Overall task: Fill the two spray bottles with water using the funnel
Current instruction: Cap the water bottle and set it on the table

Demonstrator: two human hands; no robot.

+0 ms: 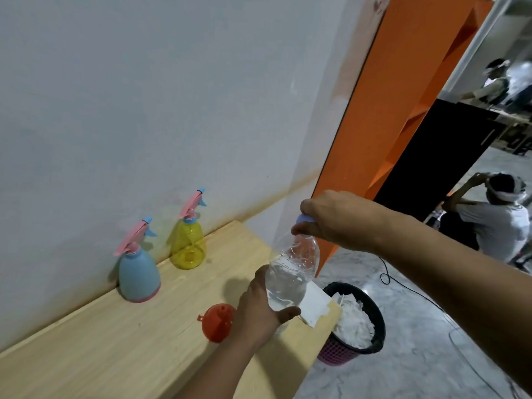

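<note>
A clear plastic water bottle (290,272), partly filled, is held above the wooden table (144,341). My left hand (259,312) grips its lower body. My right hand (336,217) is closed over its pale purple cap (302,218). A blue spray bottle (138,275) with a pink trigger head stands against the wall. To its right stands a yellow see-through spray bottle (188,249), also capped with a pink head. A red funnel (217,322) lies on the table just left of my left hand.
A white folded paper (313,308) lies at the table's right edge. Below it on the floor stands a pink mesh bin (354,326) with a black liner and white waste. A cable (417,295) runs across the floor. A person (498,217) sits at right beyond an orange panel (374,125).
</note>
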